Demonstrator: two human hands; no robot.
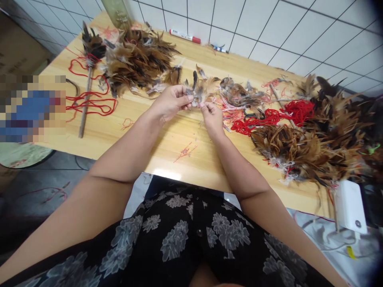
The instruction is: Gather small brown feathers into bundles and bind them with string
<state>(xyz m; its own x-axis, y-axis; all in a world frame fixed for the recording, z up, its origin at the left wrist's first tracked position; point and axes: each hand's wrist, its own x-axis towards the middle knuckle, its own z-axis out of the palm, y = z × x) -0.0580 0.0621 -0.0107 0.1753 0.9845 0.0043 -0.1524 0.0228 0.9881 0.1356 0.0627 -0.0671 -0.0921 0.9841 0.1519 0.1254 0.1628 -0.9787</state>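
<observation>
Over the middle of the wooden table, my left hand (174,101) pinches the base of a small bunch of brown feathers (206,86). My right hand (213,117) meets it there, thumb and fingertips pressed together at the lower end of the same bunch. Whether a thread runs between the fingertips is too small to tell. Behind my left hand lies a large heap of brown feathers (134,59). Right of my right hand are loose feathers (239,91) with pinkish strings, and a tangle of red cord (257,121).
A stick with dark feathers and red cord (86,101) lies at left. Another feather pile (308,149) covers the right side, near a white box-shaped device (351,207) at the edge. A red marker (184,36) lies by the tiled wall. Thread scraps (185,152) lie in front.
</observation>
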